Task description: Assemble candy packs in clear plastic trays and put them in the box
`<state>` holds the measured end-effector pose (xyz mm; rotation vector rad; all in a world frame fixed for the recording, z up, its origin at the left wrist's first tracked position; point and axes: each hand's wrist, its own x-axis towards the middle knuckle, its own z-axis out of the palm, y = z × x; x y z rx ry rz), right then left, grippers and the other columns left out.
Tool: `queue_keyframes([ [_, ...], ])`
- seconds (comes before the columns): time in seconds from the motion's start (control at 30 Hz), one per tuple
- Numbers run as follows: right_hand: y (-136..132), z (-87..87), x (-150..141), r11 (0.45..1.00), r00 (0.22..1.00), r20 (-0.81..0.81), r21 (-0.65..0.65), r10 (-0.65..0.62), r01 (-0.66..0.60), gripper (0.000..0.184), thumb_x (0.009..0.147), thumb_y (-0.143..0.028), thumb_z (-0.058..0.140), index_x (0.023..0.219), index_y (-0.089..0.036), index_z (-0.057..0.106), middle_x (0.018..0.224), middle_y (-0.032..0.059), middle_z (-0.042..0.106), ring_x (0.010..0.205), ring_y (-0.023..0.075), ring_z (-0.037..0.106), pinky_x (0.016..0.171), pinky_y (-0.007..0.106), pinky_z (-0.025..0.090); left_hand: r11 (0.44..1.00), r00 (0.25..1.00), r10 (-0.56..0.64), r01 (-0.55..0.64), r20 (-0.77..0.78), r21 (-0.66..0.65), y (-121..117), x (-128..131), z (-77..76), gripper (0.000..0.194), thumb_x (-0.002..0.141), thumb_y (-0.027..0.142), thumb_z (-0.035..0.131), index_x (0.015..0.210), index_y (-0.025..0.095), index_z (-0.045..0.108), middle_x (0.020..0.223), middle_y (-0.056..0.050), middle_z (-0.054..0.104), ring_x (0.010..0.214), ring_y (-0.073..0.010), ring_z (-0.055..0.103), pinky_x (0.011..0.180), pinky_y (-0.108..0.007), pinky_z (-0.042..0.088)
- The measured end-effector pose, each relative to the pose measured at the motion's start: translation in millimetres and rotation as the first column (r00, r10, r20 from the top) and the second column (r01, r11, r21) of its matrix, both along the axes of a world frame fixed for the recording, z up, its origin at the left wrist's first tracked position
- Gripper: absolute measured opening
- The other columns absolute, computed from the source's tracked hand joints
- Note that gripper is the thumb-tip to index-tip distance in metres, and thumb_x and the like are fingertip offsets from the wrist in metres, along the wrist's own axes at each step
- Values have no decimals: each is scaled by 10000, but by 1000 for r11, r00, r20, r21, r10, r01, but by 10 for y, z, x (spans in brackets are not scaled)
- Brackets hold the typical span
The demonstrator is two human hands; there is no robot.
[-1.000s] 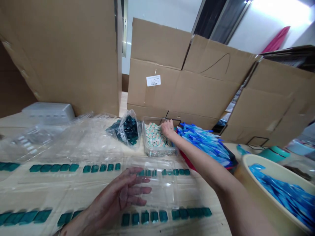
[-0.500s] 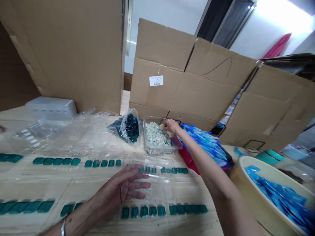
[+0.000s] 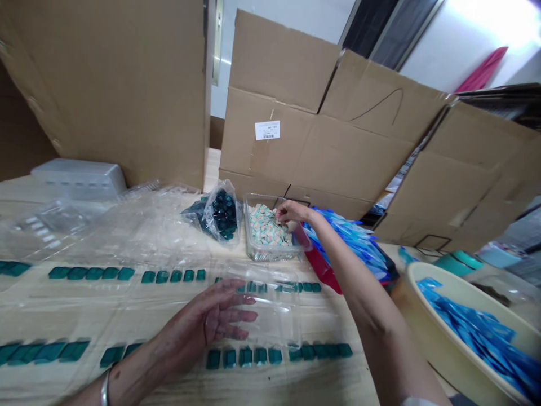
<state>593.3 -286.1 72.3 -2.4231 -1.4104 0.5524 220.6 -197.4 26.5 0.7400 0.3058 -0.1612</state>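
Observation:
My left hand point(image 3: 226, 316) is open, fingers spread, at the left side of a clear plastic tray point(image 3: 276, 318); I cannot tell whether it touches it. My right hand point(image 3: 291, 211) reaches into a clear plastic box point(image 3: 270, 254) full of small white-and-green packets point(image 3: 266, 228). Its fingertips are pinched together just over the packets, and what they hold is hidden. Rows of dark teal, block-like pieces point(image 3: 247, 356) lie on the table before and behind the tray. Left of the box, a clear bag point(image 3: 224, 217) stands open with more dark teal pieces in it.
Right of the box stands a red bin point(image 3: 323, 265) heaped with blue packets point(image 3: 350, 239). A cream tub point(image 3: 403, 304) with blue packets point(image 3: 469, 332) is at the right. Clear plastic trays point(image 3: 122, 225) lie at the left. Cardboard point(image 3: 313, 141) walls the back.
My right hand has shifted slightly left and closer over the packets in the box. The left hand stays spread at the tray. The whole view has tilted a little.

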Motion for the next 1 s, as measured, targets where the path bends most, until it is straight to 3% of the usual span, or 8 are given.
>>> queue_keyframes([
  [0.1,16,-56,-5,1000,992,-121,-8,20,-21,93,649,-185,617,718,-130,645,563,-12,616,504,98,558,529,200,436,1000,1000,-4,4,1,-6,0,6,-1,326,824,235,561,1135,167,491,1158,-160,615,944,-276,647,731,-371,521],
  [0.33,74,-139,-44,1000,984,176,-8,-6,8,194,594,-99,647,786,-119,663,663,5,646,575,104,550,539,186,401,1000,1000,-2,2,-9,2,14,15,8,328,828,234,554,1144,166,496,1158,-157,617,956,-278,643,732,-365,521],
  [0.77,23,-162,-119,999,956,294,30,24,-35,91,630,-96,653,712,-134,660,694,5,636,628,97,528,579,175,368,1000,1000,1,-1,-13,20,11,16,-14,352,816,241,571,1151,167,493,1184,-165,602,945,-276,647,735,-375,528],
  [1.0,-98,31,-55,994,964,266,105,-22,-7,123,669,-132,623,785,-130,664,712,5,642,647,102,542,593,182,384,1000,1000,7,-6,-2,27,4,3,-29,363,817,266,571,1158,166,498,1196,-172,594,961,-284,641,740,-374,524],
])
